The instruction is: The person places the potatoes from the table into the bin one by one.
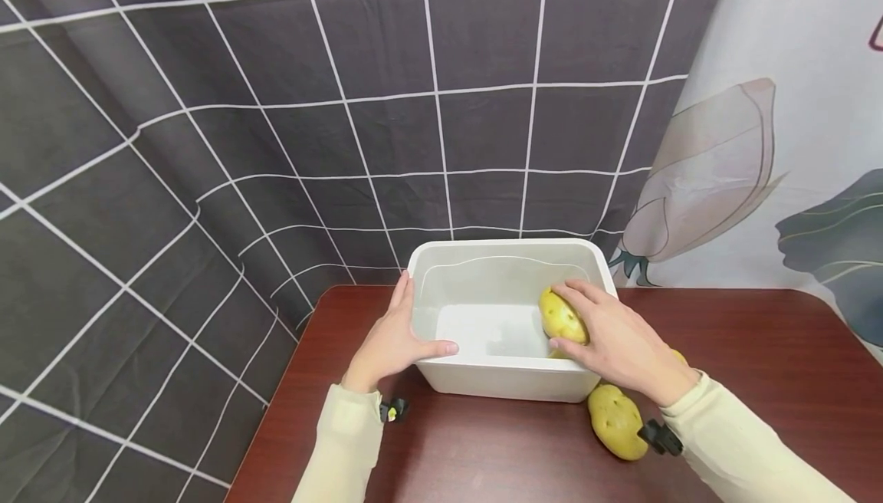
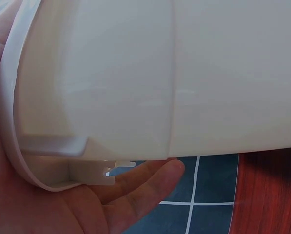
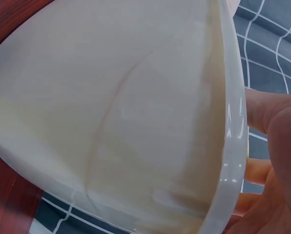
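Observation:
A white plastic bin stands on the table. My left hand holds its near left corner, thumb over the front rim and fingers along the outer left side; in the left wrist view those fingers show beyond the bin wall. Inside the bin's right end, my right hand holds a yellow potato between thumb and fingers. A bit of yellow shows below that potato, mostly hidden by the rim and thumb. In the right wrist view the bin wall hides the held potato.
Another potato lies on the red-brown table, right of the bin's front corner and under my right wrist. A further yellow piece peeks out behind that wrist. Dark grid-patterned cloth hangs behind and to the left.

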### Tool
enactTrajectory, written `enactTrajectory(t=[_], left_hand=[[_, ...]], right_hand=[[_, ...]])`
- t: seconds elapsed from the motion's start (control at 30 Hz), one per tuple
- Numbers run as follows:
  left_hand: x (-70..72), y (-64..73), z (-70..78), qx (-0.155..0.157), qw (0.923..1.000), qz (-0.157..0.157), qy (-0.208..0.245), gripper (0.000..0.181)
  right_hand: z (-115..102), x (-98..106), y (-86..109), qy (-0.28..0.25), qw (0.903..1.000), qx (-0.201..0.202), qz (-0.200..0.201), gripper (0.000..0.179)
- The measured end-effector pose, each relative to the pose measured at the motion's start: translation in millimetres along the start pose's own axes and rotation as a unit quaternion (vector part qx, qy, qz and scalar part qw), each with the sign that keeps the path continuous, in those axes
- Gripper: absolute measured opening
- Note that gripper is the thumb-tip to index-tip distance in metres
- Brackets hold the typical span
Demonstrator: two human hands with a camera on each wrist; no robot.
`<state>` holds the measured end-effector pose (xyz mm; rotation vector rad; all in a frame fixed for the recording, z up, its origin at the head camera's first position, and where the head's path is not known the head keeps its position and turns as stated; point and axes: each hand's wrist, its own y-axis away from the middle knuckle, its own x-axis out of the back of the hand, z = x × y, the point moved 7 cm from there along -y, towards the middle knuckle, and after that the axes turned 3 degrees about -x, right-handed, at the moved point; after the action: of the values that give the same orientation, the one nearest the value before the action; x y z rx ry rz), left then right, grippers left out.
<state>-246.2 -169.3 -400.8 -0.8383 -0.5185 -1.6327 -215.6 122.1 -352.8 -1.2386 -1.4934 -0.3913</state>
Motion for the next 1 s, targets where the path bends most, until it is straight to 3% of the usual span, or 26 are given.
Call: enactTrajectory(t=[0.57,1.0], left_hand=[[-1.6,-0.9,-0.5,0.012,0.9999,-0.007,-0.006,0.137],[-2.3,-1.2,-0.9,0.016,0.9998,-0.004,-0.01,0.135]], right_hand=[[6.3,3.4,2.3,0.034,0.9991,-0.026,-0.002,0.061],[16.4,27.3,16.1,0.025,0.9988,-0.035,0.023,0.062]])
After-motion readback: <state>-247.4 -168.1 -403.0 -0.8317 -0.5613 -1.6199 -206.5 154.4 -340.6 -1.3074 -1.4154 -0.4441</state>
